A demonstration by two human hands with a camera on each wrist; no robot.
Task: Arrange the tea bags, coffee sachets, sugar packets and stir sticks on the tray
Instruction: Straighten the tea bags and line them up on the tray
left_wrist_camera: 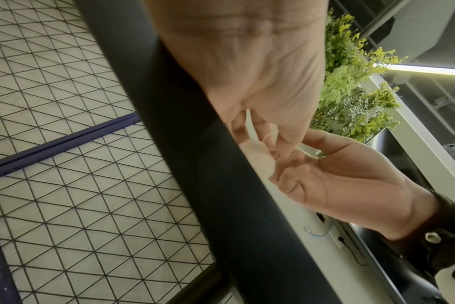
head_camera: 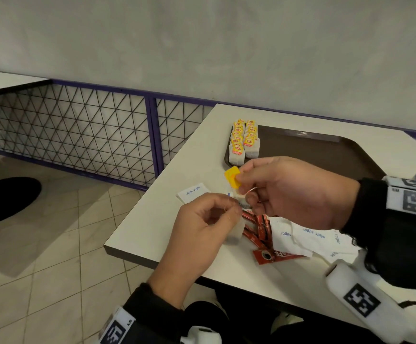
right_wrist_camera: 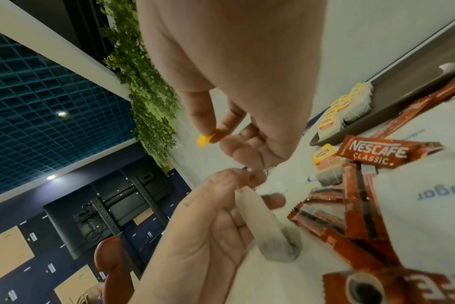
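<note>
- Now: left hand (head_camera: 202,219) pinches tea bag (right_wrist_camera: 262,222); right hand (head_camera: 293,192) pinches its yellow tag (head_camera: 232,177).
- Wind string snug, tag flat, then lay beside tray (head_camera: 326,150) rows w/o snagging.

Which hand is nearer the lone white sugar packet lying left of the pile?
Left. The left hand, holding a tea bag, sits just beside the white sugar packet, on its near side. The right hand, pinching the yellow tag, is farther off to the packet's right.

I sit at a white desk (head_camera: 152,212) beside a grey wall (head_camera: 202,45). Beige floor tiles (head_camera: 53,244) run to a purple-framed wire mesh fence (head_camera: 78,125); green plants (left_wrist_camera: 356,98) hang overhead.
</note>
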